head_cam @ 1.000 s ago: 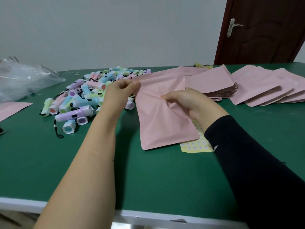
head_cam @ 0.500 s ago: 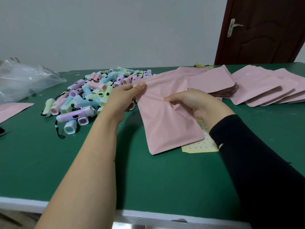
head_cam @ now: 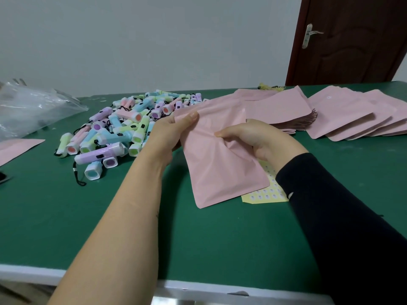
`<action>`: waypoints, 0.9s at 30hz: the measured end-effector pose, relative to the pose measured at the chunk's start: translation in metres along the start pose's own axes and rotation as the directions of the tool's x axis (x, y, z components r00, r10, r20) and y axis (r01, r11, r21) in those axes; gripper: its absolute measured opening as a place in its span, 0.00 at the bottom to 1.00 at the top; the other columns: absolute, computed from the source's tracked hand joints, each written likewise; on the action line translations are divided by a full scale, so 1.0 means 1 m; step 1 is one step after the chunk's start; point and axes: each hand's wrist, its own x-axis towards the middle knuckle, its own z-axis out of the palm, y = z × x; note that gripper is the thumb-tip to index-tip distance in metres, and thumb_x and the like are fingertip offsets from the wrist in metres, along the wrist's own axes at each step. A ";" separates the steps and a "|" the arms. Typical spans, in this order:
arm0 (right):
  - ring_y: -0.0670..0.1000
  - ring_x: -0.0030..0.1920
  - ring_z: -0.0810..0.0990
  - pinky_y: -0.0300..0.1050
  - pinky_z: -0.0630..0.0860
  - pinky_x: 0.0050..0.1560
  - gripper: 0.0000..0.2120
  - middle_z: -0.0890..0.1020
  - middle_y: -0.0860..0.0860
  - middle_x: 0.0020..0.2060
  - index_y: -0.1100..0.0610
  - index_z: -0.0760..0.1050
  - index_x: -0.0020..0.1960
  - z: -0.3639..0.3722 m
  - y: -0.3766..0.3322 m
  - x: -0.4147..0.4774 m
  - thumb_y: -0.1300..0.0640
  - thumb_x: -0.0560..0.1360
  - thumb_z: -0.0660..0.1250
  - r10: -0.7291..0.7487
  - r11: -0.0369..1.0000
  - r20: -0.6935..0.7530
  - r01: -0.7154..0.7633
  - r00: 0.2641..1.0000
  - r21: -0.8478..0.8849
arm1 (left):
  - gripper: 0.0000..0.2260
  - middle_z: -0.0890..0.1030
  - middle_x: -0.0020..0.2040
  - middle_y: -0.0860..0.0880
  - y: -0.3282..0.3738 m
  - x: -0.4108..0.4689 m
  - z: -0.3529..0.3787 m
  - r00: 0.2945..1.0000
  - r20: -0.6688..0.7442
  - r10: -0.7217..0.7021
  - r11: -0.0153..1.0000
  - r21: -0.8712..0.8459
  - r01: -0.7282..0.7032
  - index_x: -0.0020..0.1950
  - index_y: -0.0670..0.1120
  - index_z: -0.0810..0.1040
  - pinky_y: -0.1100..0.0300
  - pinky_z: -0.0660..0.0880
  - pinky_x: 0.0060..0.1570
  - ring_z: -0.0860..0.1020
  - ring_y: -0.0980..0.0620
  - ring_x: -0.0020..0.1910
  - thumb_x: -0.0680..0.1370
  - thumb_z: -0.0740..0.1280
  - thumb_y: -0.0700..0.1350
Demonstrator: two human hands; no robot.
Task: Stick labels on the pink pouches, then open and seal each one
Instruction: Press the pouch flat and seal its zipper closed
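A pink pouch (head_cam: 222, 170) is held over the green table (head_cam: 66, 216), its lower end hanging toward me. My left hand (head_cam: 169, 133) pinches its upper left corner with thumb on top. My right hand (head_cam: 257, 139) grips its right side, and the film creases under the fingers. A yellow label sheet (head_cam: 268, 194) with several small stickers lies partly under the pouch and my right sleeve. A thick stack of pink pouches (head_cam: 284, 111) lies just behind my hands. More pouches (head_cam: 343, 115) are fanned out at the right, the top one bearing a small white sticker.
A heap of pastel toy flashlights (head_cam: 123, 130) with black cords lies left of my hands. A clear plastic bag (head_cam: 33, 106) sits at the far left, with one pink pouch (head_cam: 15, 148) beside it. The table's white front edge (head_cam: 33, 271) is close to me. A brown door (head_cam: 352, 40) stands behind.
The pouch has shifted slightly right and toward me. My left thumb has slid up to the pouch's top corner, and my right hand grips its side more tightly.
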 end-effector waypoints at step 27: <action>0.61 0.51 0.84 0.58 0.79 0.58 0.14 0.85 0.58 0.49 0.61 0.81 0.55 0.000 -0.008 -0.016 0.61 0.70 0.74 0.052 0.984 0.062 -0.040 0.997 -0.172 | 0.18 0.75 0.40 0.47 0.013 -0.005 -0.003 0.966 0.094 0.239 0.757 0.606 -0.246 0.53 0.36 0.80 0.63 0.64 0.33 0.70 0.53 0.37 0.79 0.68 0.53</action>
